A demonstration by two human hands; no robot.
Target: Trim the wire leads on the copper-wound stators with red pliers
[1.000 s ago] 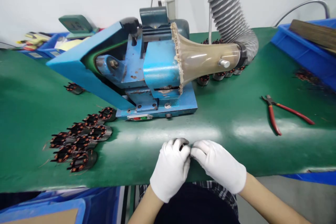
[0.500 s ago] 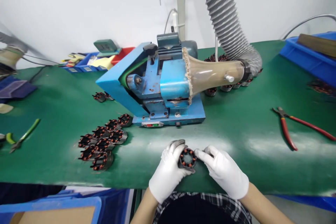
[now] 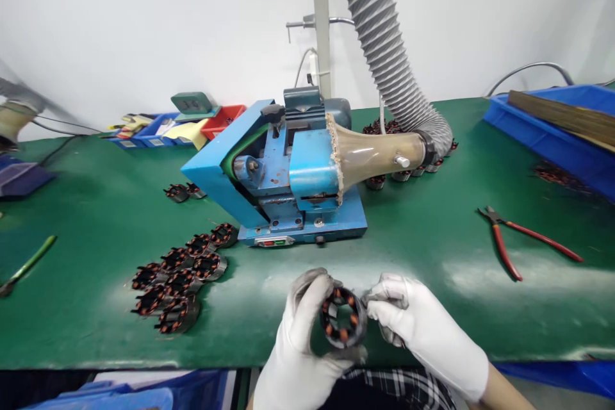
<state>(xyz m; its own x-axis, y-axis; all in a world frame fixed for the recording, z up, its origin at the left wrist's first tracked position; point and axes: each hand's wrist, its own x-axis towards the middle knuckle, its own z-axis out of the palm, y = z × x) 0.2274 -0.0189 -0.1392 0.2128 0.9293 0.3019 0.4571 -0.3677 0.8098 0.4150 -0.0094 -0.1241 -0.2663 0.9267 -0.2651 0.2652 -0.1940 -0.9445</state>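
Note:
A ring-shaped motor stator point(image 3: 359, 327) with copper windings is tilted so that its open centre faces me. My left hand point(image 3: 302, 339), in a white glove, is wrapped round its left side, thumb below and fingers above. My right hand point(image 3: 408, 314), gloved too, is closed in a pinch at the stator's right edge. Whatever lies between those fingertips is too small to make out. Several more stators point(image 3: 180, 282) stand in a cluster on the green table, left of my hands.
A blue belt machine point(image 3: 307, 227) stands ahead, joined to a grey ribbed hose point(image 3: 384, 32). Red-handled cutters point(image 3: 504, 230) lie at right, before a blue bin point(image 3: 542, 131). More stators sit behind the machine and at its left. A green-handled tool point(image 3: 33, 262) lies far left.
My left hand has lifted the stator nearer to me and tilted it. My right hand's fingers have curled into a pinch at its edge. The view has shifted slightly.

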